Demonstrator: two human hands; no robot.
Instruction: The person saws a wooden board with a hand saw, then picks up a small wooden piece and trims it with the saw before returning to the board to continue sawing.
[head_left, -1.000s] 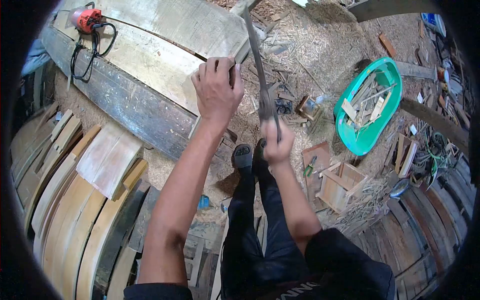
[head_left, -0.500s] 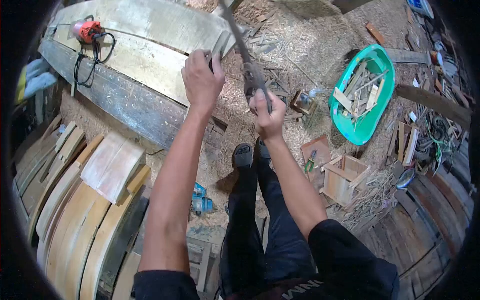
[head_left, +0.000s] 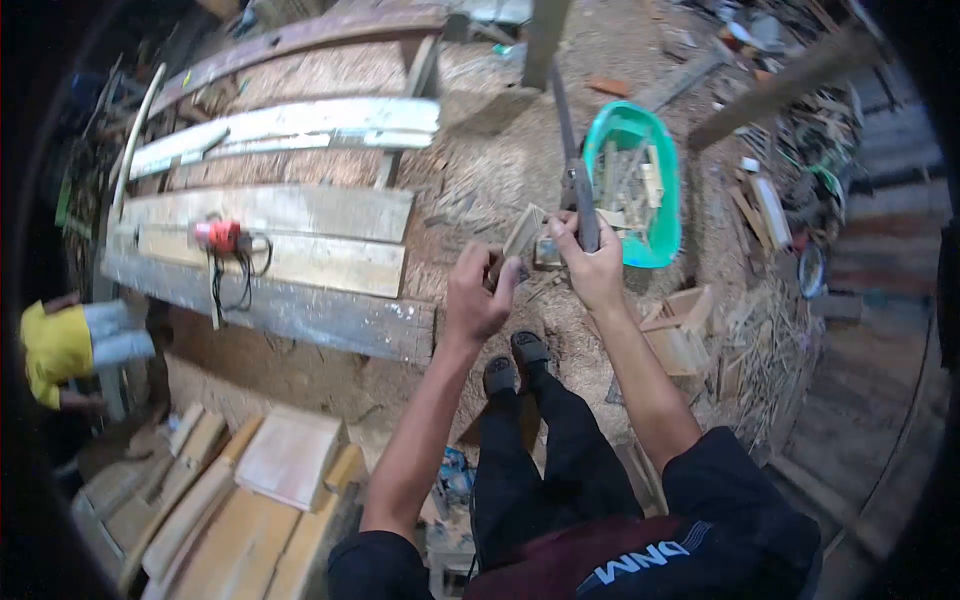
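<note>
My left hand point(head_left: 482, 295) is closed round a short, flat strip of wood point(head_left: 523, 230), which points up and away from the fingers. To its right, my right hand point(head_left: 593, 265) grips the near end of a long, dark, narrow machete-like tool point(head_left: 577, 185), thumb along its top. The tool reaches away from me, its far part thin and its near part thicker. Beyond the right hand, a green plastic tub point(head_left: 668, 185) holds scrap wood pieces. The two hands are apart, both above the shaving-covered floor.
Planks point(head_left: 300, 262) lie to the left, with a red corded power tool point(head_left: 222, 236) on them. A person in a yellow shirt point(head_left: 58, 345) is at far left. Stacked boards point(head_left: 240, 530), a blue power tool point(head_left: 457, 475) and a wooden box point(head_left: 680, 340) surround my feet. A post point(head_left: 545, 40) rises ahead.
My view has shifted, showing more planks and the person at left. Both hands now appear lower and farther right, the dark tool overlapping the tub's edge. Each hand keeps its hold.
</note>
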